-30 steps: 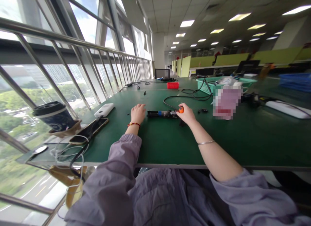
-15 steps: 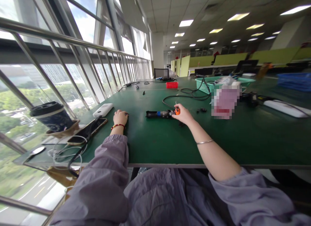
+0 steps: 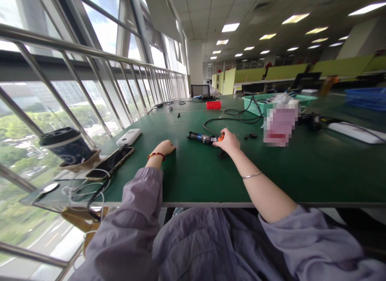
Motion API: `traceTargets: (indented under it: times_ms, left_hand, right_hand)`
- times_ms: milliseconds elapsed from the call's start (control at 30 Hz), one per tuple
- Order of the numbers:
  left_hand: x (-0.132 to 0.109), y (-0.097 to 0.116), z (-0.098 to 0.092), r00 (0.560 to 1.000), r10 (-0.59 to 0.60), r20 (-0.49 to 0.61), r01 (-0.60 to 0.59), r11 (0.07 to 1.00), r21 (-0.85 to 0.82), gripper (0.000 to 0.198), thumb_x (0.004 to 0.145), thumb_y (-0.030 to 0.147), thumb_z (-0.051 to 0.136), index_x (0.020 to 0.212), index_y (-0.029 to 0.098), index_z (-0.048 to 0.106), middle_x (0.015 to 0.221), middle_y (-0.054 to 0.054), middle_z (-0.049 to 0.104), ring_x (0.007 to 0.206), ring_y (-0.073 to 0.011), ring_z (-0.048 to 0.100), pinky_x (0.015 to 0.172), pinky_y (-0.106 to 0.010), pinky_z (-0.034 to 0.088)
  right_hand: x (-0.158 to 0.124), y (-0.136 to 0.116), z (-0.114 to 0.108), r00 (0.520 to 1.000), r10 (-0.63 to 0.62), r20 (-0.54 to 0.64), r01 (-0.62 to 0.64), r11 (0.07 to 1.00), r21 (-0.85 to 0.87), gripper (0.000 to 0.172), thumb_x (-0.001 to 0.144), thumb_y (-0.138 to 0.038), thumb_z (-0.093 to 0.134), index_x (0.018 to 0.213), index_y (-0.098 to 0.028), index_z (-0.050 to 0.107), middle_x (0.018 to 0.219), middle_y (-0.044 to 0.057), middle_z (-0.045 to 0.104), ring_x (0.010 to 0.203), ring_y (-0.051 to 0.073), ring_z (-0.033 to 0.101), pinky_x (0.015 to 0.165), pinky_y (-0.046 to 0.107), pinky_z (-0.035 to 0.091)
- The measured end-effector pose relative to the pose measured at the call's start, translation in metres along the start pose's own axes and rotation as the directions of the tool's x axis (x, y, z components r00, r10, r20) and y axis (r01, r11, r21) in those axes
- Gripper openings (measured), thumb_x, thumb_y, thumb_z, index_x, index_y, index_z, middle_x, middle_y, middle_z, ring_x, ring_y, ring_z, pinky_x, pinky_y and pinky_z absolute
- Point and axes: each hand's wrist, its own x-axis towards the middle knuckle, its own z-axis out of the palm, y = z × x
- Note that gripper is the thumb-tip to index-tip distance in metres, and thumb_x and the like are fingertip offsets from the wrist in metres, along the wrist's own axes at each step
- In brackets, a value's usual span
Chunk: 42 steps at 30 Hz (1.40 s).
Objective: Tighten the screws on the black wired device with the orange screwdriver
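My right hand is closed around the orange end of a black tube-shaped device with a blue band and metallic middle. The device points left, and a black cable runs near it. Just below the device, by my right wrist, is a small dark part, partly hidden. To the left, apart from the device, my left hand rests on the green table with its fingers curled. Its fingertips face away, so whatever they may pinch is hidden.
On the left stand a lidded cup in a carrier, a phone with cables and a white power bank. Small black parts lie right of my right hand. Farther back are a red box and a green basket.
My left hand has slid right, closer to the device. The device's free end has lifted or swung slightly away and right, while my right hand keeps hold of its orange end.
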Motion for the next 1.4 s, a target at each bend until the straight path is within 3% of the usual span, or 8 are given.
traceTargets:
  times_ms: [67, 133, 267, 400, 500, 700, 1133, 1400]
  left_hand:
    - [-0.008, 0.022, 0.003, 0.991, 0.131, -0.015, -0.130, 0.991, 0.027, 0.023, 0.084, 0.023, 0.050, 0.085, 0.015, 0.071, 0.092, -0.009, 0.071, 0.087, -0.0202, 0.065, 0.078, -0.024, 0.049]
    - [-0.016, 0.046, 0.006, 0.970, 0.214, -0.117, -0.207, 0.976, 0.069, 0.022, 0.082, 0.018, 0.049, 0.084, 0.014, 0.070, 0.094, -0.010, 0.070, 0.091, -0.0202, 0.064, 0.081, -0.025, 0.048]
    - [-0.025, 0.083, 0.005, 0.879, 0.385, -0.281, -0.400, 0.916, 0.003, 0.018, 0.078, 0.015, 0.052, 0.089, 0.015, 0.067, 0.091, -0.006, 0.070, 0.085, -0.0177, 0.064, 0.077, -0.024, 0.049]
    - [-0.022, 0.106, -0.001, 0.813, 0.395, -0.428, -0.476, 0.874, -0.097, 0.015, 0.076, 0.013, 0.055, 0.083, 0.017, 0.067, 0.081, -0.003, 0.070, 0.076, -0.0156, 0.064, 0.071, -0.023, 0.048]
    - [-0.017, 0.117, -0.001, 0.795, 0.378, -0.475, -0.490, 0.862, -0.133, 0.014, 0.076, 0.013, 0.056, 0.083, 0.018, 0.067, 0.080, -0.003, 0.070, 0.076, -0.0158, 0.063, 0.070, -0.023, 0.048]
    - [-0.014, 0.116, 0.005, 0.795, 0.271, -0.543, -0.433, 0.880, -0.196, 0.016, 0.084, 0.017, 0.051, 0.090, 0.021, 0.066, 0.090, -0.003, 0.070, 0.083, -0.0168, 0.063, 0.074, -0.025, 0.047]
    - [-0.010, 0.112, 0.010, 0.808, 0.317, -0.497, -0.439, 0.886, -0.150, 0.017, 0.086, 0.018, 0.052, 0.091, 0.020, 0.068, 0.095, -0.004, 0.070, 0.088, -0.0178, 0.064, 0.078, -0.025, 0.047]
    - [-0.015, 0.118, 0.008, 0.818, 0.347, -0.459, -0.405, 0.914, -0.031, 0.022, 0.089, 0.020, 0.047, 0.094, 0.020, 0.068, 0.099, -0.005, 0.069, 0.089, -0.0181, 0.063, 0.075, -0.024, 0.047]
  right_hand:
    - [-0.003, -0.004, 0.002, 0.999, 0.000, -0.040, -0.001, 1.000, -0.024, 0.053, 0.062, -0.036, 0.074, 0.107, -0.022, 0.051, 0.104, 0.008, 0.064, 0.094, 0.025, 0.061, 0.072, 0.033, 0.048]
    - [-0.005, -0.005, 0.004, 0.997, -0.036, -0.065, 0.033, 0.999, -0.042, 0.047, 0.065, -0.033, 0.071, 0.105, -0.022, 0.051, 0.104, 0.008, 0.063, 0.093, 0.024, 0.061, 0.072, 0.033, 0.048]
    - [-0.004, -0.004, 0.006, 0.995, -0.070, -0.065, 0.070, 0.998, -0.006, 0.040, 0.067, -0.030, 0.068, 0.102, -0.022, 0.052, 0.103, 0.007, 0.062, 0.093, 0.022, 0.060, 0.072, 0.031, 0.048]
    - [-0.001, -0.001, 0.006, 0.997, -0.062, -0.044, 0.064, 0.996, 0.059, 0.035, 0.069, -0.035, 0.064, 0.099, -0.022, 0.052, 0.100, 0.005, 0.064, 0.094, 0.022, 0.060, 0.072, 0.030, 0.046]
    - [0.000, -0.001, 0.004, 0.997, -0.069, -0.038, 0.072, 0.994, 0.078, 0.034, 0.069, -0.037, 0.064, 0.097, -0.023, 0.052, 0.098, 0.005, 0.065, 0.092, 0.022, 0.060, 0.071, 0.029, 0.045]
    - [-0.004, -0.006, 0.002, 0.995, -0.097, -0.030, 0.100, 0.989, 0.110, 0.024, 0.073, -0.035, 0.056, 0.093, -0.024, 0.054, 0.093, 0.004, 0.066, 0.089, 0.022, 0.061, 0.071, 0.030, 0.045]
    - [-0.007, -0.009, 0.000, 0.994, -0.105, -0.007, 0.105, 0.988, 0.118, 0.023, 0.072, -0.034, 0.054, 0.093, -0.025, 0.054, 0.094, 0.003, 0.066, 0.089, 0.022, 0.061, 0.072, 0.030, 0.046]
    - [-0.008, -0.011, -0.001, 0.995, -0.103, -0.007, 0.104, 0.990, 0.099, 0.023, 0.073, -0.033, 0.055, 0.094, -0.025, 0.054, 0.093, 0.003, 0.066, 0.088, 0.021, 0.061, 0.070, 0.029, 0.045]
